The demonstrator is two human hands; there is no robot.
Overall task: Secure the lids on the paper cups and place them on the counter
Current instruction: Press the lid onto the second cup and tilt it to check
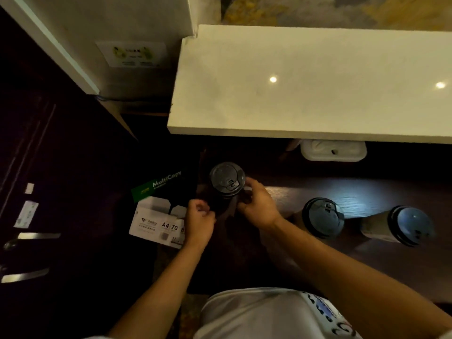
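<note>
A dark paper cup with a black lid (pixel 227 178) stands at the left end of a dark wooden desk (pixel 367 192). My right hand (pixel 256 204) wraps the cup's right side below the lid. My left hand (pixel 199 218) is curled at the cup's lower left side, touching or nearly touching it. Two more lidded cups stand on the desk to the right, one (pixel 321 217) near my right forearm and another (pixel 411 225) further right. The raised white counter (pixel 305 89) lies beyond the desk with nothing on it.
A white tissue box (pixel 333 150) sits under the counter's front edge. Boxes of A4 copy paper (pixel 159 221) stand on the floor left of the desk. A dark cabinet with metal handles (pixel 36 236) fills the left side. A white wall panel (pixel 110 45) rises at top left.
</note>
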